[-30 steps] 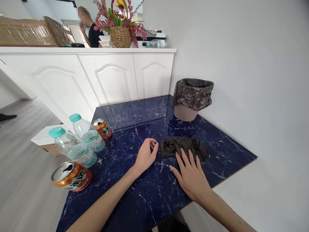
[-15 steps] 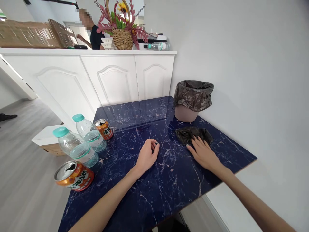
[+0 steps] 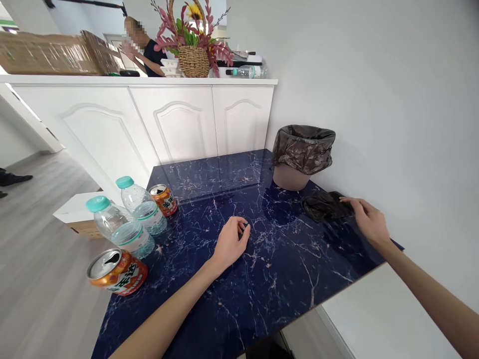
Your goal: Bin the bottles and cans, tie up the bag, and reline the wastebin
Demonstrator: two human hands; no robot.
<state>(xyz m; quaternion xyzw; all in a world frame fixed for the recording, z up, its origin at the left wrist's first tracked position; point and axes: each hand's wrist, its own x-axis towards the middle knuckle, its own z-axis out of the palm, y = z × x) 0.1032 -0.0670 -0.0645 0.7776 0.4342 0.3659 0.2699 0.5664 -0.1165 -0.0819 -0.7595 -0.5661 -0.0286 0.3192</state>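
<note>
A crumpled black plastic bag (image 3: 325, 205) lies on the dark blue marbled tabletop (image 3: 277, 279), close to its right edge. Fingers and thumb of my right hand (image 3: 368, 219) pinch the bag's right end. My left hand (image 3: 232, 242) rests on the middle of the table, loosely curled, with a gap between thumb and fingers and nothing visible in it. Behind the bag stands a bin (image 3: 290, 177), its mouth lined with a black bag (image 3: 305, 149).
Along the table's left side stand two clear bottles with teal caps (image 3: 125, 232) (image 3: 144, 207) and two opened orange cans (image 3: 119, 273) (image 3: 163, 199). A white cabinet (image 3: 175, 124) backs the table, holding a flower basket (image 3: 193, 61) and a cardboard box (image 3: 48, 52). Another person (image 3: 151, 57) is behind it.
My right hand has moved right, from lying flat on the black bag to pinching its right end. The bag has shifted right and bunched up. My left hand keeps its place.
</note>
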